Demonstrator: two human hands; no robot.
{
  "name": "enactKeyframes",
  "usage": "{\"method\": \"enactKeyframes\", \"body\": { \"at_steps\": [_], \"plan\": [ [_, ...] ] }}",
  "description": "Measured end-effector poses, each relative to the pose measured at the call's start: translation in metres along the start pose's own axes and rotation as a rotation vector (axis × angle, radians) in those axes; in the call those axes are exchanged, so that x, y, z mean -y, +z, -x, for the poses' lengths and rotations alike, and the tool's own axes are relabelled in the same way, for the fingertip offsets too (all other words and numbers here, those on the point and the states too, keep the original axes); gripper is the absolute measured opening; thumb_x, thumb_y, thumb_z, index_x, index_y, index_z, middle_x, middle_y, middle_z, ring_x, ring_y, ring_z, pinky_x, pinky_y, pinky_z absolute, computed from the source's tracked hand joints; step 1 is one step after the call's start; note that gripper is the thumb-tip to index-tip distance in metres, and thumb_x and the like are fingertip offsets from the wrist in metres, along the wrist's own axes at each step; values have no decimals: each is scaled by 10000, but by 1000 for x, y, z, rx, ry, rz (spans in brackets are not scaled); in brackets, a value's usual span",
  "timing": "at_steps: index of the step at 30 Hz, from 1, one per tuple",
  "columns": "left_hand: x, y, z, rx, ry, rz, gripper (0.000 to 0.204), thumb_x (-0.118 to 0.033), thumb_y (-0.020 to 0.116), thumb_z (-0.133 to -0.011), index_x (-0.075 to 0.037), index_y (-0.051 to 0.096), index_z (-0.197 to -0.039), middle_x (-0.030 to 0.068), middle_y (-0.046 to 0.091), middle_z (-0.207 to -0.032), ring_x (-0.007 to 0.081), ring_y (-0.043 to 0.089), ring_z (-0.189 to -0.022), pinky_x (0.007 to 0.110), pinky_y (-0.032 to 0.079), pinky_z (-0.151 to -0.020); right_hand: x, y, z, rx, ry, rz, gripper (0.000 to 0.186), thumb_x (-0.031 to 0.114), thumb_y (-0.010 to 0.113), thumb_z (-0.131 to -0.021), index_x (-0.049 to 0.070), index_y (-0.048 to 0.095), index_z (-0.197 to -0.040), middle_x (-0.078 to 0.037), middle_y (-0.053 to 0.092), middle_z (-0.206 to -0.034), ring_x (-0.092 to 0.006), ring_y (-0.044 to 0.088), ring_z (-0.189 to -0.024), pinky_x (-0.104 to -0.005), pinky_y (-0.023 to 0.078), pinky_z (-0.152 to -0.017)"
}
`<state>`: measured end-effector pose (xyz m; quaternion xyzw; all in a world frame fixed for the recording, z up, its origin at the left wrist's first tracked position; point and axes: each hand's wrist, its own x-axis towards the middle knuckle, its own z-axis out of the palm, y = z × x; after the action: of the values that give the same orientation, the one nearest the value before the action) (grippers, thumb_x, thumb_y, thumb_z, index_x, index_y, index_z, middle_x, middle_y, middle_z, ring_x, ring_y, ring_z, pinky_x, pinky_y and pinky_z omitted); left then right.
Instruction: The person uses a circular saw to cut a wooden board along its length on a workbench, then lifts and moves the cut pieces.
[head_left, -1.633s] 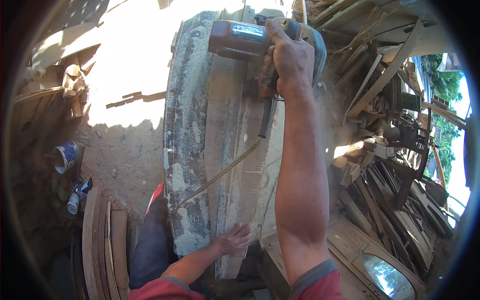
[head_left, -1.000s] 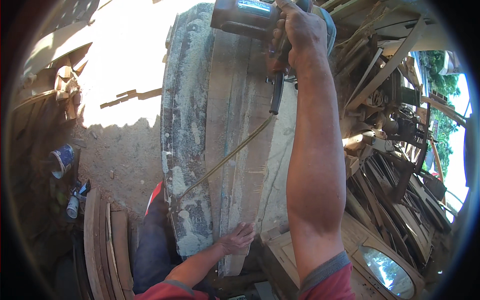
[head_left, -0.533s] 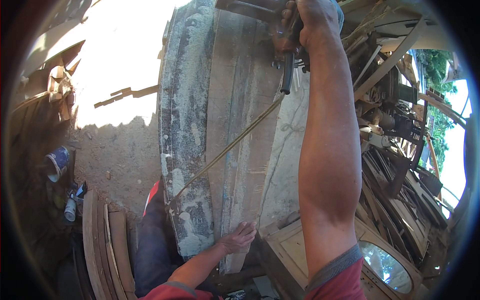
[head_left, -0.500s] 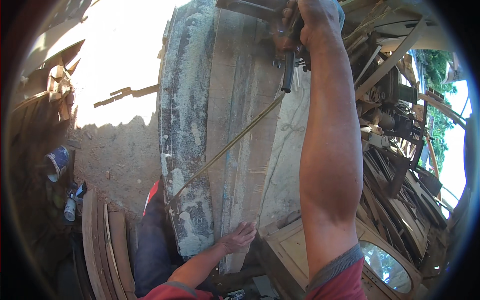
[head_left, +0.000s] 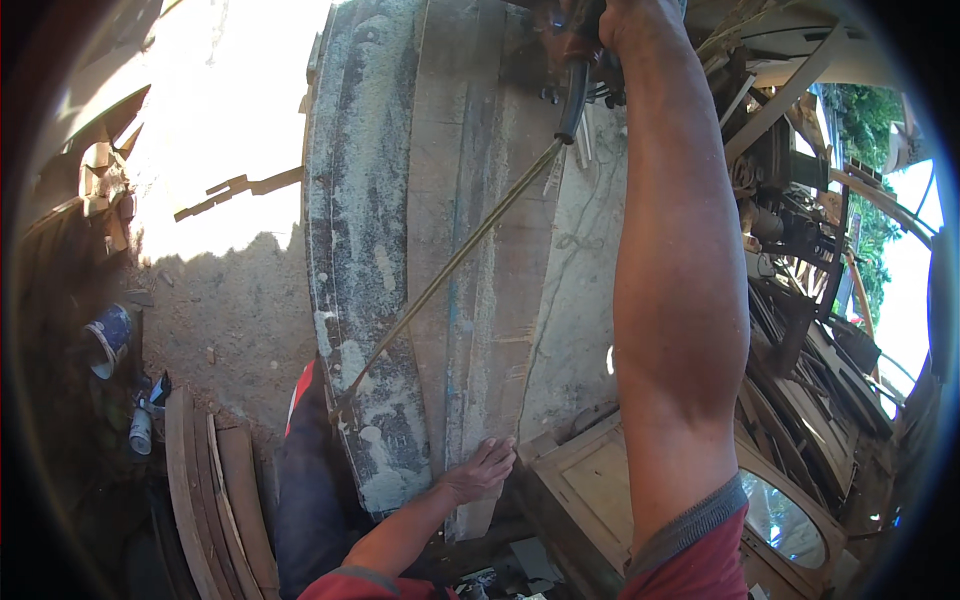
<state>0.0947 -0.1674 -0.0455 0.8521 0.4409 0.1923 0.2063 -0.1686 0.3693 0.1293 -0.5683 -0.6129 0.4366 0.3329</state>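
Observation:
At the top edge, my right hand point(head_left: 632, 18) is closed round the handle of a corded power tool point(head_left: 572, 40) with an orange and black body. The picture's edge cuts off most of the tool and part of the hand. A tan cord point(head_left: 470, 243) leaves its black sleeve and slants down-left across the boards. Beneath it lie a long brown plank point(head_left: 500, 330) and a dark board point(head_left: 365, 240) coated with pale dust. My left hand point(head_left: 482, 469) rests with fingers extended on the plank's near end, at its right edge.
Curved wooden strips point(head_left: 215, 490) stand at the lower left, near a blue and white can point(head_left: 108, 338) and a small canister point(head_left: 140, 430). A wooden panel point(head_left: 590, 490) and an oval-glazed frame point(head_left: 785, 525) lie lower right. Scrap wood point(head_left: 800, 390) is heaped at the right.
My right hand and the power tool have moved farther up, partly out of the picture. The cord looks straighter. My left hand stays on the plank's near end.

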Motion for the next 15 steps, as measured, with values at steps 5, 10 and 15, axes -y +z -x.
{"method": "enactKeyframes", "body": {
  "at_steps": [5, 10, 15],
  "plan": [
    [2, -4, 1, 51, 0, -33, 339, -352, 497, -970, -182, 683, -1197, 51, 572, -1361, 312, 450, -1421, 544, 317, -1174, 1, 1, 4, 2, 16, 13, 410, 356, 729, -917, -19, 682, -1077, -91, 661, -985, -196, 611, -856, -361, 496, -747],
    [4, -5, 0, 8, -27, -36, 297, -323, 524, -946, -193, 686, -1157, 34, 588, -1335, 295, 483, -1405, 561, 302, -1182, 8, 6, 5, -31, 31, 38, 472, 380, 740, -902, -18, 679, -1148, -113, 662, -1104, -216, 627, -957, -370, 506, -816],
    [4, -3, 1, -10, -14, -28, 268, -308, 543, -930, -192, 688, -1123, 29, 599, -1317, 298, 505, -1391, 584, 290, -1184, 10, 7, -1, -45, 30, 82, 548, 407, 753, -883, -17, 673, -1220, -136, 656, -1230, -233, 637, -1068, -380, 515, -892]
  ]
}}
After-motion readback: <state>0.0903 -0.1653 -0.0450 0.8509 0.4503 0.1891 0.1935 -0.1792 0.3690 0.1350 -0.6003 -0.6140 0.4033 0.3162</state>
